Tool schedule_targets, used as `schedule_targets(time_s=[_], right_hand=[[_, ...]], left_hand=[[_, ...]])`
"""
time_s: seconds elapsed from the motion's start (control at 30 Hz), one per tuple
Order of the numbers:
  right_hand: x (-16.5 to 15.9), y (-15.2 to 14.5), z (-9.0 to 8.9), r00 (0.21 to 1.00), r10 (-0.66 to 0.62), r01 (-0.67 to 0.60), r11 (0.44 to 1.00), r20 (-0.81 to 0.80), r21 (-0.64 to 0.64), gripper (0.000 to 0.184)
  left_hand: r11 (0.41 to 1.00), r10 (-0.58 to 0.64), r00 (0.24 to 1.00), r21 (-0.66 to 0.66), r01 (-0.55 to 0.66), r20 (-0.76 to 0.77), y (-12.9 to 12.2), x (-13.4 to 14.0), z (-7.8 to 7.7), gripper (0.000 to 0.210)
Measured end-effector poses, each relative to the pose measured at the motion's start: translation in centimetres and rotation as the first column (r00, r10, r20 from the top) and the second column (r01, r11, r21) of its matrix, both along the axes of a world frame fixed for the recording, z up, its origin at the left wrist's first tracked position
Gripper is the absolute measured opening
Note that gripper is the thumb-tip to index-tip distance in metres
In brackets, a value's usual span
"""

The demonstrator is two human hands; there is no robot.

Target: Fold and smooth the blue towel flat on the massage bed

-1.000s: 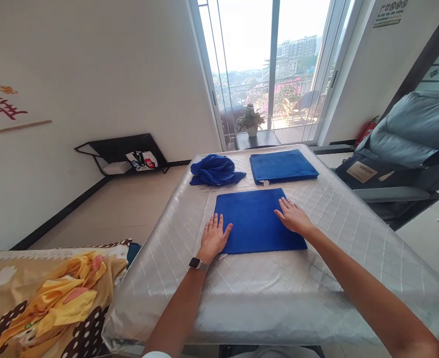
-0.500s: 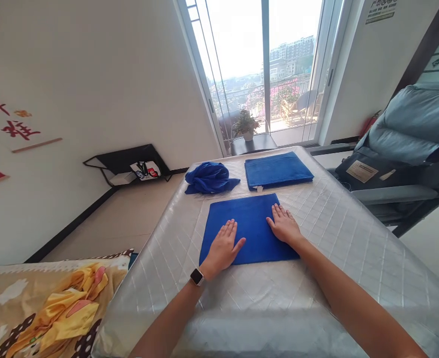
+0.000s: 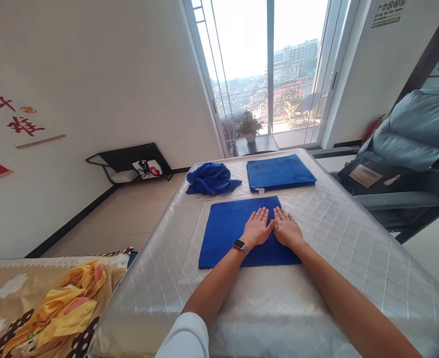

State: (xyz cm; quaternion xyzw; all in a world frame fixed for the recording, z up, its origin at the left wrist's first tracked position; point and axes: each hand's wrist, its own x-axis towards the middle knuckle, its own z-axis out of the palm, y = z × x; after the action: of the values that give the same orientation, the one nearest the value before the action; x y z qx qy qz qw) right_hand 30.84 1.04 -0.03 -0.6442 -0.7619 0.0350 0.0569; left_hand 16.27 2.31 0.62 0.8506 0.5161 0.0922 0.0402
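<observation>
A blue towel (image 3: 223,233) lies flat and folded into a rectangle in front of me. My left hand (image 3: 257,226) rests palm down on its right half, fingers stretched out, a watch on the wrist. Close beside it, my right hand (image 3: 287,227) lies flat over the towel's right edge, also with straight fingers. The two thumbs meet or nearly meet. Behind this towel sit a crumpled blue towel (image 3: 212,179) on the left and a neatly folded blue stack (image 3: 281,171) on the right, with a small white tag at its front edge.
The towels lie on a table with a silvery quilted cover (image 3: 339,258). A grey recliner (image 3: 413,134) stands to the right. At lower left, yellow clothing (image 3: 73,303) lies on patterned bedding. A potted plant (image 3: 248,127) is on a chair by the glass door.
My left hand has slid right across the towel, up to my right hand. The right hand stays near the towel's right edge. The view has shifted slightly.
</observation>
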Motion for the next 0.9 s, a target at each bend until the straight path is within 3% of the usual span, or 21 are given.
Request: schedule_targets(time_s=[0.13, 0.27, 0.37, 0.63, 0.77, 0.9], right_hand=[[-0.2, 0.2, 0.0, 0.999, -0.02, 0.02, 1.0, -0.028, -0.021, 0.067], [0.0, 0.5, -0.3, 0.999, -0.02, 0.019, 0.999, -0.027, -0.029, 0.067], [0.1, 0.7, -0.5, 1.0, -0.026, 0.025, 0.999, -0.01, -0.032, 0.067], [-0.1, 0.8, 0.3, 0.996, -0.043, 0.043, 0.999, 0.081, 0.002, 0.068], [-0.3, 3.7, 1.4, 0.993, -0.038, 0.033, 0.998, 0.112, 0.047, 0.067], [-0.1, 7.2, 1.2, 0.998, -0.022, 0.023, 1.0, 0.051, -0.018, 0.069]], left_hand=[[0.988, 0.153, 0.987, -0.025, -0.154, -0.052, -0.5, -6.1, 0.0, 0.075], [0.932, 0.358, 0.929, -0.024, -0.362, -0.097, -0.3, -12.5, 0.1, 0.076], [0.894, 0.447, 0.89, 0.008, -0.448, -0.089, -0.4, -15.5, -0.2, 0.077], [0.887, 0.462, 0.886, 0.016, -0.462, -0.041, -0.5, -15.7, -0.8, 0.083], [0.889, 0.458, 0.889, 0.033, -0.457, -0.025, -0.4, -15.9, -1.0, 0.086], [0.883, 0.469, 0.883, 0.022, -0.469, -0.012, -0.4, -15.9, -1.0, 0.085]])
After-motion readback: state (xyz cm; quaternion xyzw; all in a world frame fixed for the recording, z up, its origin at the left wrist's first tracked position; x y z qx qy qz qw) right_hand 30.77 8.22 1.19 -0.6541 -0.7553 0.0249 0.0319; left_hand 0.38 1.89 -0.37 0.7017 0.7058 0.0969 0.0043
